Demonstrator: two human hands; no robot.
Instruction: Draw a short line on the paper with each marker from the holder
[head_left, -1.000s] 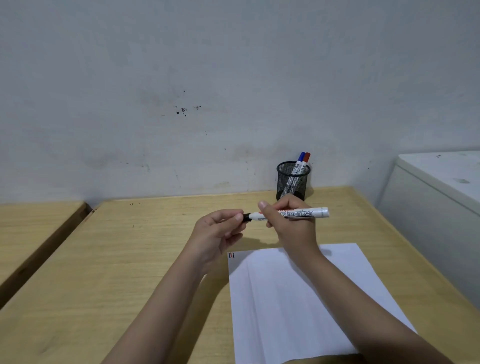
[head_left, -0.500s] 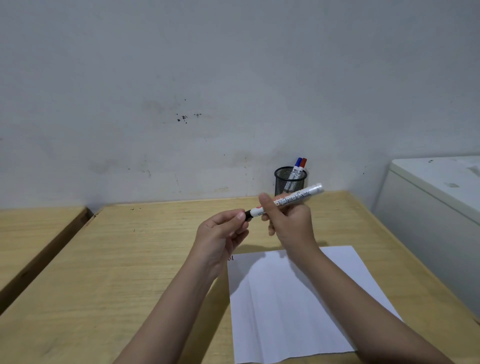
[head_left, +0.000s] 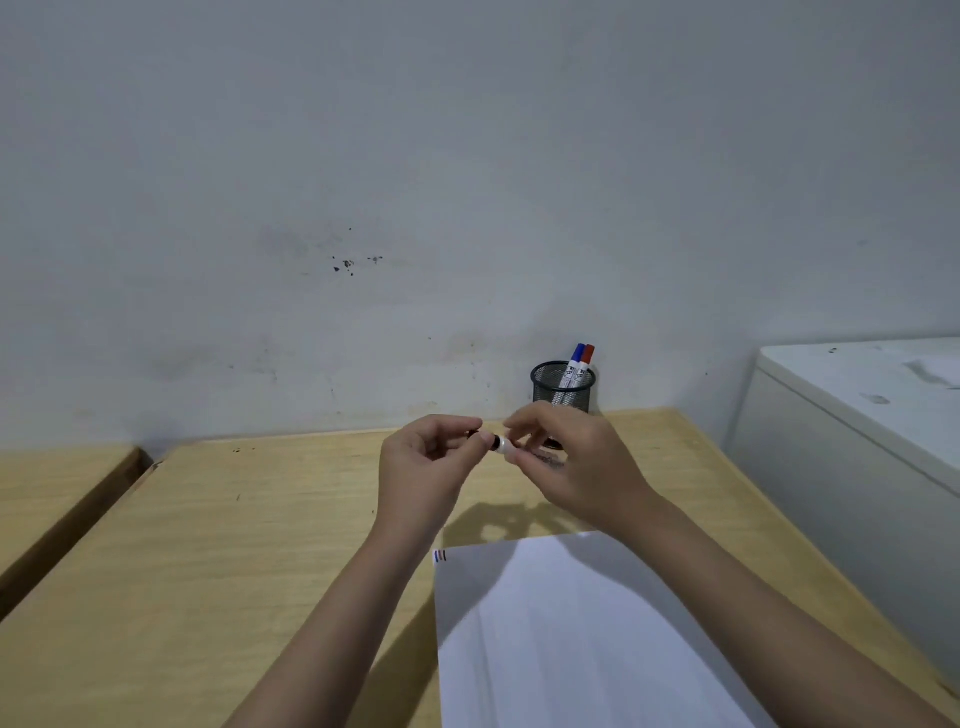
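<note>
A white sheet of paper (head_left: 571, 634) lies on the wooden desk (head_left: 249, 561), with three short lines (head_left: 440, 556) at its top left corner. My right hand (head_left: 566, 462) grips a white marker (head_left: 503, 445) above the desk; most of its barrel is hidden in my fingers. My left hand (head_left: 423, 462) pinches the black cap end (head_left: 474, 434) of that marker. The two hands meet in front of a black mesh holder (head_left: 563, 388) at the wall. Inside the holder stand a blue-capped marker (head_left: 576, 358) and a red-capped marker (head_left: 587, 356).
A white cabinet (head_left: 852, 436) stands to the right of the desk, close to its edge. A second wooden desk (head_left: 57, 493) sits to the left across a narrow gap. A grey wall (head_left: 415, 182) rises right behind the holder.
The marker lay sideways with its long white barrel pointing right; now it has turned so that only a short stub shows between my fingers. Both hands stayed together above the desk.
</note>
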